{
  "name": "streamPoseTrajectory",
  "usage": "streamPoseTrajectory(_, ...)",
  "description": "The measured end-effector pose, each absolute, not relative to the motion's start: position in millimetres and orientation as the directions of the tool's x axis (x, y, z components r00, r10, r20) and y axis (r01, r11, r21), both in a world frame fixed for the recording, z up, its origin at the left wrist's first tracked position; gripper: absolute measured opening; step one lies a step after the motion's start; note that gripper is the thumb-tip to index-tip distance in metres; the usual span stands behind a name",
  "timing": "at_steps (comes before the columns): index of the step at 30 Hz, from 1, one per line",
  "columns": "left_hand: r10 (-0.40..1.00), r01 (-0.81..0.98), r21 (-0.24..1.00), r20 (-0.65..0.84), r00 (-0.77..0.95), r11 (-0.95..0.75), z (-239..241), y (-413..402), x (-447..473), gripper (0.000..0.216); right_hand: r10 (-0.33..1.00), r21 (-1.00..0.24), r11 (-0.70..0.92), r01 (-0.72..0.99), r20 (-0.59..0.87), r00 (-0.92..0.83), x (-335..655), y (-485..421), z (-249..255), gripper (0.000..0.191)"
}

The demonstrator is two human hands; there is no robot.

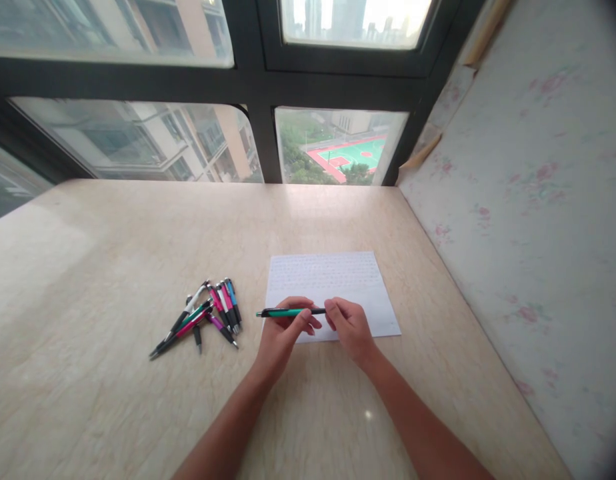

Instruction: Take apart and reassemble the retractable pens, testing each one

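Just below the frame's centre I see a green-and-black ballpoint pen (288, 312) above a paper sheet (379, 319), its barrel held by the left hand (282, 333), its tip end pinched by the right hand (353, 328). More pens (191, 325) lie heaped on the tabletop (103, 413), left of centre.

A green-and-black pen (288, 312) (tip seemingly hidden), held nearly level, partly over white paper (323, 280).

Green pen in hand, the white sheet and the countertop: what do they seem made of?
Green pen: probably plastic, smooth-looking, judging by its evenly coloured barrel; painted metal is possible. White sheet: paper, matte, thin and flat with rows of faint marks. Countertop: polished stone or a stone-look surface, from its beige veining and bright reflection; I can't tell which.
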State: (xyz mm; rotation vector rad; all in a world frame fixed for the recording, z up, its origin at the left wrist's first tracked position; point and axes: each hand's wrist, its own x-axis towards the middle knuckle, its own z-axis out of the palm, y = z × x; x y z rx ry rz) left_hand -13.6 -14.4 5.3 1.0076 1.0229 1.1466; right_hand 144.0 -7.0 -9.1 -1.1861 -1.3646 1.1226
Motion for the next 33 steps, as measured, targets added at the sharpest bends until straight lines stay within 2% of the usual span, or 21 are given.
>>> streamPoseTrajectory(5, 0.981, -0.191, 0.965, -0.158, 0.112, 0.177, 8.4, -15.2, -8.9, 0.026, 0.997, -0.995, 0.068, 0.071, 0.065, -0.039, 144.1, -12.1, -14.9, 0.050)
streamPoseTrajectory(7, 0.976, -0.217, 0.952, -0.199, 0.090, 0.214, 7.9, -15.0, -8.3, 0.027, 0.995, -0.989, 0.098, 0.108, 0.094, -0.037, 143.9, -12.3, -16.3, 0.049)
streamPoseTrajectory(13, 0.953, -0.334, 0.894, -0.296, 0.065, 0.300, 2.8, -16.5, -7.3, 0.034, 0.953, -0.898, 0.296, 0.325, 0.299, -0.043, 146.2, -13.4, -15.8, 0.039)
streamPoseTrajectory(22, 0.919, -0.454, 0.809, -0.390, 0.062, 0.374, 3.2, -15.5, -4.9, 0.038, 0.829, -0.719, 0.547, 0.428, 0.537, -0.158, 152.7, -12.1, -14.3, 0.014)
streamPoseTrajectory(26, 0.937, -0.427, 0.840, -0.345, 0.056, 0.335, 3.8, -14.3, -6.9, 0.035, 0.857, -0.794, 0.513, 0.325, 0.495, -0.144, 152.6, -11.3, -9.3, 0.003)
streamPoseTrajectory(29, 0.946, -0.411, 0.857, -0.319, 0.049, 0.310, 3.8, -13.0, -9.8, 0.032, 0.904, -0.866, 0.427, 0.260, 0.410, -0.117, 151.2, -10.8, -8.2, 0.006)
streamPoseTrajectory(33, 0.943, -0.381, 0.866, -0.328, 0.055, 0.324, 2.8, -10.8, -13.4, 0.032, 0.964, -0.935, 0.267, 0.234, 0.257, -0.072, 149.8, -9.1, -11.3, 0.034)
